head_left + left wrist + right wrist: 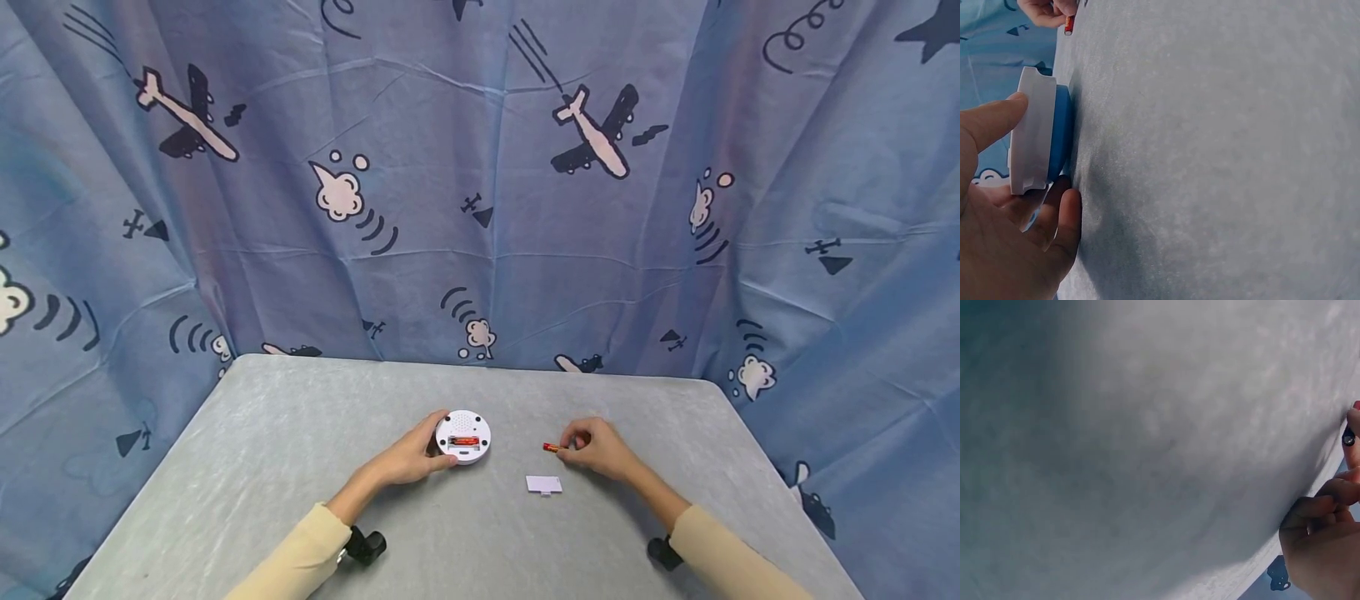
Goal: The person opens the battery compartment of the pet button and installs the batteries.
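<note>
A round white battery-powered device (463, 424) has its battery compartment facing up, with a red battery (463, 442) lying in it. My left hand (408, 455) grips the device from the left, thumb on its near edge and fingers round the far side. From the side, in the left wrist view, its blue lower part (1060, 134) shows close over the table. To the right, my right hand (602, 450) pinches another red battery (552, 447) by one end. In the right wrist view this battery's dark end (1349, 439) shows at the fingertips.
A small white battery cover (543, 484) with a tab lies on the grey table (300, 417), between the hands and nearer to me. Behind the table hangs a blue curtain (420, 167) printed with airplanes.
</note>
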Demonstrator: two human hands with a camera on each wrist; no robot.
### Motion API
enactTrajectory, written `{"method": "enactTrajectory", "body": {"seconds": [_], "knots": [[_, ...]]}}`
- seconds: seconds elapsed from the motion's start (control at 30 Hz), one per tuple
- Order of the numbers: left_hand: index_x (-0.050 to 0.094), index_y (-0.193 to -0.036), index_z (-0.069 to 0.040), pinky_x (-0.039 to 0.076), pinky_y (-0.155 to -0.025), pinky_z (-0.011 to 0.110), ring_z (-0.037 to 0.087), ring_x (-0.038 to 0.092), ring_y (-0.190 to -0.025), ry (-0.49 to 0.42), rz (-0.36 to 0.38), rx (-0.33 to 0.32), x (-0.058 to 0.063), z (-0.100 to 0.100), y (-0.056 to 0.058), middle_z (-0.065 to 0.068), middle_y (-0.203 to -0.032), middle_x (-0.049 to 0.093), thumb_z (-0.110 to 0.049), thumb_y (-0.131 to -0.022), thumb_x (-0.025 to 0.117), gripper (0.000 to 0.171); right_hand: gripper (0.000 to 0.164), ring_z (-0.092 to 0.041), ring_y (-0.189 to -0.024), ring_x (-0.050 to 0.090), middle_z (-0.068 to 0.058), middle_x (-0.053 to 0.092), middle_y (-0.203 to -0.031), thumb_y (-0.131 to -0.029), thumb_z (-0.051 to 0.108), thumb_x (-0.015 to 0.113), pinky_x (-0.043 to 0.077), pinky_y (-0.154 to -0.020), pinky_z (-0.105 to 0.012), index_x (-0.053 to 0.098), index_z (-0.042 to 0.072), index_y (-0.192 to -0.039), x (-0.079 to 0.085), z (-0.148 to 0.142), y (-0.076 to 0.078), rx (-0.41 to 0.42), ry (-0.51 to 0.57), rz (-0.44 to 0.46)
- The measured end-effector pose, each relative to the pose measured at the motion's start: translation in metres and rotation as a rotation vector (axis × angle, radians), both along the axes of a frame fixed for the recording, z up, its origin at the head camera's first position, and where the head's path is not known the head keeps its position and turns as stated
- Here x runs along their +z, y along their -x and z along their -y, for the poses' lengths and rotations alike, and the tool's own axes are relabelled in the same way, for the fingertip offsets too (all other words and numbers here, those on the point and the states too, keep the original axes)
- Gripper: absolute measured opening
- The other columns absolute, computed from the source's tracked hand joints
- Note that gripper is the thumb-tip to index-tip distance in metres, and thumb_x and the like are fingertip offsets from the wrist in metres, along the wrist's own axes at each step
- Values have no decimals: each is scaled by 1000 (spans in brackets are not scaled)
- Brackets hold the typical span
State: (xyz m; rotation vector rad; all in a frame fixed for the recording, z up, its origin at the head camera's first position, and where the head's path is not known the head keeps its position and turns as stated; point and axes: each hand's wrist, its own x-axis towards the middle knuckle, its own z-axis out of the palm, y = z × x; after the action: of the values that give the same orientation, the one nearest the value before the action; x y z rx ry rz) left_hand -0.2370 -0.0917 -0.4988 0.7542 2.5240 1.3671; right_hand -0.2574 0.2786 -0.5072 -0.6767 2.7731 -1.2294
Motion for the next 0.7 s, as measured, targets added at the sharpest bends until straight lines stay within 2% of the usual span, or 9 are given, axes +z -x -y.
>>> {"method": "enactTrajectory", "body": {"seconds": [0.3,0.37,0.53,0.7], "knots": [[28,-151,12,29,-113,53,42,37,-139,-4,7,4,-3,0,1,31,-148,39,-15,-93,75,79,12,-10,-61,41,4,44,-67,-84,12,85,32,-53,-23,72,11,-85,3,1,-2,-25,81,54],[28,-151,12,29,-113,53,42,37,-139,-4,8,4,-4,0,1,31,-149,39,-15,-93,75,79,11,-12,-60,40,1,44,-66,-85,8,83,32,-52,-22,72,7,-86,11,5,-6,-29,96,70],[29,-151,12,30,-113,53,41,39,-137,-9,5,4,-3,0,1,30,-147,40,-15,-93,75,79,10,-13,-61,39,-1,42,-67,-86,2,80,31,-52,-23,71,1,-89,15,11,-11,-39,160,85],[29,-151,12,32,-112,53,40,39,-137,-16,16,6,-2,-1,0,30,-147,40,-15,-94,75,79,12,-11,-62,40,1,42,-68,-86,6,82,31,-54,-24,71,3,-90,9,11,-6,-66,251,103]]}}
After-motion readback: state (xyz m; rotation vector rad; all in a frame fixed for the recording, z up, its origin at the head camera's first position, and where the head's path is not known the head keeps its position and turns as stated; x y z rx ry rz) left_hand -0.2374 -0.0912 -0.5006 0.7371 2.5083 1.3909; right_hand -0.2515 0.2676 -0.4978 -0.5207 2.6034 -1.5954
